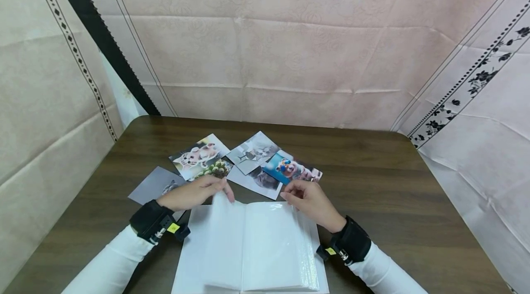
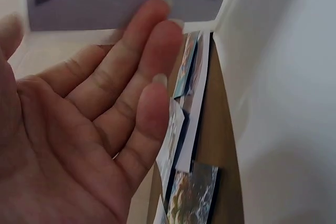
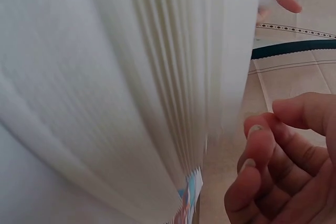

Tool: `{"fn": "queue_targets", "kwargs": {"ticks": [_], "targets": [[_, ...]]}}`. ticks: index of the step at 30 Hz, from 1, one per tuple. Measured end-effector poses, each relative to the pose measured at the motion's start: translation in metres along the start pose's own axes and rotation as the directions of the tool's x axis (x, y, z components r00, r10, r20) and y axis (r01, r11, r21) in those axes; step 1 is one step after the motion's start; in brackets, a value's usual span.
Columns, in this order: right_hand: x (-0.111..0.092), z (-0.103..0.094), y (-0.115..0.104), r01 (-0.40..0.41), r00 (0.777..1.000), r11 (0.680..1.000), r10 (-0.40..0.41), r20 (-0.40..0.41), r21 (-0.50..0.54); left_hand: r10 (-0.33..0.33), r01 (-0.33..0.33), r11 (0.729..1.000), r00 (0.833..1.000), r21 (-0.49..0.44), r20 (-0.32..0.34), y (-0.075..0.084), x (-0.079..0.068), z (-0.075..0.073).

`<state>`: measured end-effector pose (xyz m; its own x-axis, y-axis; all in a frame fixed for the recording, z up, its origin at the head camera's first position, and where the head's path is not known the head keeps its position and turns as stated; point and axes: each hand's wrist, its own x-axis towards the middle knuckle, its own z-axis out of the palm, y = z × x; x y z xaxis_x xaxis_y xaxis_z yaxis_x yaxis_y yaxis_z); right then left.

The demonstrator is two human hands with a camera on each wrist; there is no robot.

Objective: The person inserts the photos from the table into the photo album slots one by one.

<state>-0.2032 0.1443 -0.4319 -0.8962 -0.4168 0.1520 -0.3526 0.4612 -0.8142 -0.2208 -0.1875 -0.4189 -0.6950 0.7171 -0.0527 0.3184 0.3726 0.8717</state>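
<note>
A white photo album (image 1: 273, 248) lies open on the table, with clear sleeves on its right side. My left hand (image 1: 203, 190) is at the top of a raised album page (image 1: 225, 234) on the left side. In the left wrist view its fingers (image 2: 121, 82) are nearly straight and touch the lower edge of a cat picture (image 2: 126, 3); the thumb's contact is unclear. My right hand (image 1: 308, 199) hovers at the album's upper right corner. The right wrist view shows its loosely curled fingers (image 3: 257, 166) beside the fanned page edges (image 3: 168, 56), holding nothing visible.
Several loose photos lie behind the album: a pig picture (image 1: 198, 158), a grey one (image 1: 254, 151), a blue-and-pink one (image 1: 290, 170). Another photo (image 1: 157, 186) lies under the left forearm. The brown table (image 1: 393, 193) ends at a pale patterned cloth (image 1: 290, 64).
</note>
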Motion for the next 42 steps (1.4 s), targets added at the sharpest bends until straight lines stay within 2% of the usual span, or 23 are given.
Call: {"fn": "queue_targets", "kwargs": {"ticks": [6,9,13,16,22,27,33,38,42], "targets": [[0.001,-0.003,0.003,-0.010,1.000,1.000,0.010,0.013,-0.020,-0.038,0.038,0.997,0.999,0.067,-0.001,-0.004,-0.004,-0.002],[0.000,-0.006,-0.009,-0.019,0.999,1.000,0.019,0.027,-0.017,-0.045,0.044,0.992,0.999,0.117,0.008,-0.007,-0.006,-0.002],[0.003,-0.008,-0.009,-0.036,0.999,0.999,0.037,0.032,-0.035,-0.044,0.040,0.984,0.999,0.171,0.018,-0.009,-0.009,-0.003],[0.007,-0.008,0.005,-0.024,0.999,0.998,0.025,0.025,-0.059,-0.040,0.036,0.975,0.999,0.219,0.014,-0.011,-0.009,-0.003],[0.011,-0.012,0.012,0.003,1.000,0.993,-0.001,0.016,-0.116,-0.026,0.025,0.947,1.000,0.321,0.000,-0.009,-0.008,0.001],[0.016,-0.015,0.015,-0.027,1.000,0.990,0.028,0.006,-0.135,-0.022,0.026,0.919,1.000,0.394,-0.014,-0.003,-0.008,0.006],[0.023,-0.020,0.022,-0.092,0.996,0.983,0.090,-0.017,-0.157,-0.047,0.053,0.907,0.999,0.419,-0.025,0.002,-0.007,0.009],[0.029,-0.027,0.027,-0.166,0.986,0.957,0.162,-0.038,-0.239,-0.058,0.066,0.900,0.998,0.431,-0.033,0.004,-0.007,0.010],[0.034,-0.032,0.031,-0.226,0.974,0.900,0.208,-0.086,-0.372,-0.057,0.068,0.895,0.998,0.441,-0.039,0.006,-0.007,0.011]]}}
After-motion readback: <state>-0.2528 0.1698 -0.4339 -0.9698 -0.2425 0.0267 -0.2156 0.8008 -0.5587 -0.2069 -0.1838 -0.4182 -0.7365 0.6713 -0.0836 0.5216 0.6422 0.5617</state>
